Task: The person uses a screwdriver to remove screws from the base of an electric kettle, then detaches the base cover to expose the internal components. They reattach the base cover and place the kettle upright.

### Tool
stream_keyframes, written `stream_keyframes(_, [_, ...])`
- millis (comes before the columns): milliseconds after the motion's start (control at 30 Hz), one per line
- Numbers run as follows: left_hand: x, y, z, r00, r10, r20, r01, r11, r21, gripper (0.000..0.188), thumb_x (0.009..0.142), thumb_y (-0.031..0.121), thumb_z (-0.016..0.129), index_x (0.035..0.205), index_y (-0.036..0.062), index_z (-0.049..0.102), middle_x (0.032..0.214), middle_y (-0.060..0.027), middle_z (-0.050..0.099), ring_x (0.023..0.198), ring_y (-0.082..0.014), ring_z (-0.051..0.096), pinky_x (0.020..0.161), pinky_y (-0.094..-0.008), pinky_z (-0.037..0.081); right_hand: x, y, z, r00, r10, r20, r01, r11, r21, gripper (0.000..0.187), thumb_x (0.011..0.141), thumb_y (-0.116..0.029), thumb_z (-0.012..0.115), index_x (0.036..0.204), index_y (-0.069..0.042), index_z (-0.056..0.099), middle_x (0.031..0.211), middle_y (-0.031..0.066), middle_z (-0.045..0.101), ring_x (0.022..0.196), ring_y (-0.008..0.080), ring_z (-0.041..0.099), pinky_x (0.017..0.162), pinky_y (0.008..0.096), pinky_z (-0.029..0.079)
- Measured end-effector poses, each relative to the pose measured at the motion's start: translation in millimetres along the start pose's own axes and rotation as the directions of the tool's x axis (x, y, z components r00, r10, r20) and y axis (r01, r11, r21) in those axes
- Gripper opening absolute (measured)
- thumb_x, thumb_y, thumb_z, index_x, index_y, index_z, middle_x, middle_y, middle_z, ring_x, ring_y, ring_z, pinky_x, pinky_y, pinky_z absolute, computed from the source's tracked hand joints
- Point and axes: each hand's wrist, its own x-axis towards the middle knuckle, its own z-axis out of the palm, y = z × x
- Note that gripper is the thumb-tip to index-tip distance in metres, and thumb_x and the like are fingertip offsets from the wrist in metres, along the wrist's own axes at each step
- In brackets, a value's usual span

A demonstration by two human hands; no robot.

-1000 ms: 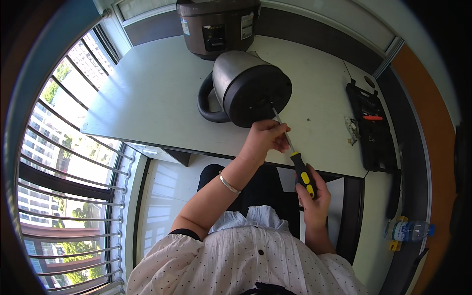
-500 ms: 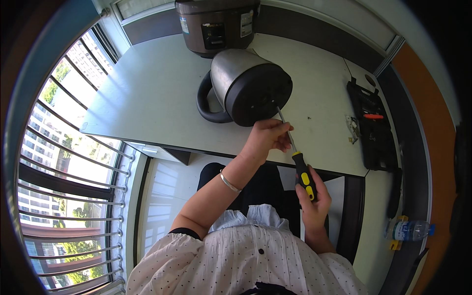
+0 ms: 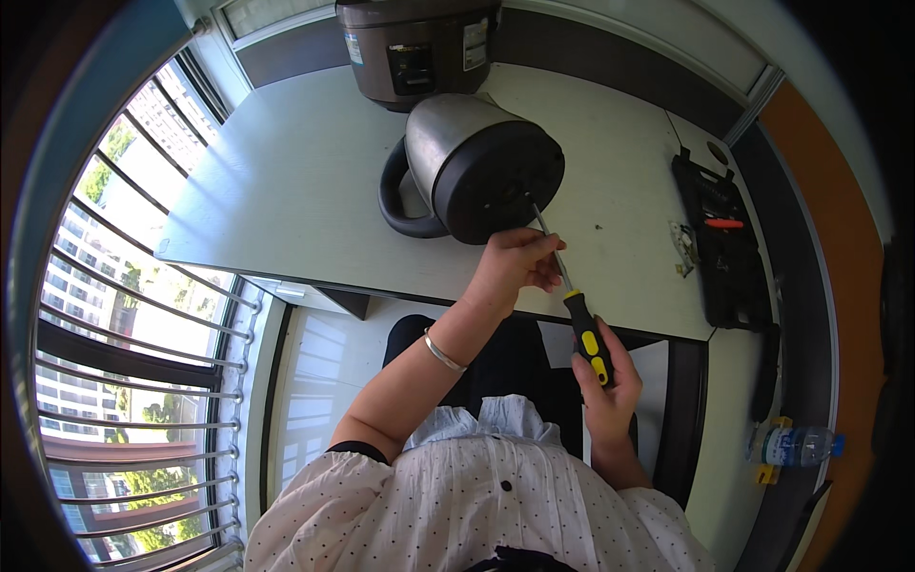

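A steel electric kettle [image 3: 448, 133] lies on its side on the table, its black base turned toward me and its black handle [image 3: 393, 195] on the left. My right hand [image 3: 607, 381] is wrapped round the black and yellow grip of a screwdriver [image 3: 588, 338]. The screwdriver's thin shaft slants up to the kettle's base, its tip at the base's lower part. My left hand [image 3: 522, 259] pinches the shaft close below the base, fingers closed. Whether the tip sits in a screw is too small to tell.
Behind the kettle stands a brown rice cooker [image 3: 419, 57]. An open black tool case [image 3: 729, 243] with a red-handled tool lies at the right, small loose parts [image 3: 682, 246] beside it. A plastic bottle [image 3: 796, 446] is at the lower right. Barred windows run along the left.
Almost nothing differs. The kettle, screwdriver and both hands appear a touch further up and left in the picture; both hands keep their hold.
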Motion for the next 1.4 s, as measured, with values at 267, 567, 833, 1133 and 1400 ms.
stream_keyframes(267, [-3,1,1,1.0,0.004,-0.005,-0.004,1.0,-0.001,0.025,0.09,0.019,0.057,0.095,-0.0054,0.06,0.068,-0.0088,0.058,0.06,-0.0176,0.06,0.056,-0.0265,0.047,0,0,0,0.998,-0.058,0.012,0.059,0.997,-0.051,0.046,0.082,-0.001,0.064,0.125,0.006,0.049,0.108,0.0116,0.058,0.09,0.013,0.055,0.08,0.0243,0.044])
stream_keyframes(567, [-4,2,1,1.0,0.006,-0.01,-0.006,1.0,0.001,0.026,0.09,0.019,0.057,0.095,-0.0055,0.06,0.068,-0.0083,0.058,0.06,-0.017,0.06,0.056,-0.0262,0.047,0,2,1,0.997,-0.077,0.009,0.078,0.996,-0.033,0.046,0.081,-0.001,0.065,0.124,0.006,0.049,0.106,0.0111,0.058,0.088,0.0127,0.055,0.078,0.024,0.044])
stream_keyframes(833, [-4,3,3,0.999,0.001,-0.034,-0.001,1.0,-0.004,0.029,0.088,0.024,0.061,0.092,-0.0044,0.061,0.066,-0.0073,0.057,0.058,-0.0161,0.059,0.053,-0.0254,0.046,5,-5,1,0.975,-0.219,0.031,0.221,0.95,-0.222,0.045,0.078,0.001,0.065,0.122,0.005,0.052,0.101,0.014,0.059,0.084,0.0173,0.058,0.075,0.026,0.047])
stream_keyframes(1133, [2,2,3,0.998,0.011,-0.06,-0.01,1.0,0.027,0.032,0.085,0.03,0.066,0.086,-0.0021,0.062,0.063,-0.0059,0.057,0.053,-0.0148,0.058,0.051,-0.0252,0.046,11,-15,5,0.853,-0.504,0.134,0.482,0.665,-0.57,0.043,0.073,0.005,0.064,0.116,0.002,0.058,0.101,0.0189,0.061,0.082,0.0304,0.064,0.07,0.0322,0.052])
stream_keyframes(1400, [2,-1,3,1.0,-0.002,-0.022,0.002,0.999,0.033,0.032,0.087,0.029,0.064,0.087,-0.0027,0.062,0.064,-0.0067,0.058,0.052,-0.0147,0.058,0.051,-0.0247,0.046,6,-14,4,0.849,-0.518,0.104,0.485,0.687,-0.542,0.042,0.073,0.006,0.063,0.114,0.004,0.058,0.101,0.0202,0.06,0.08,0.0294,0.065,0.068,0.0312,0.053])
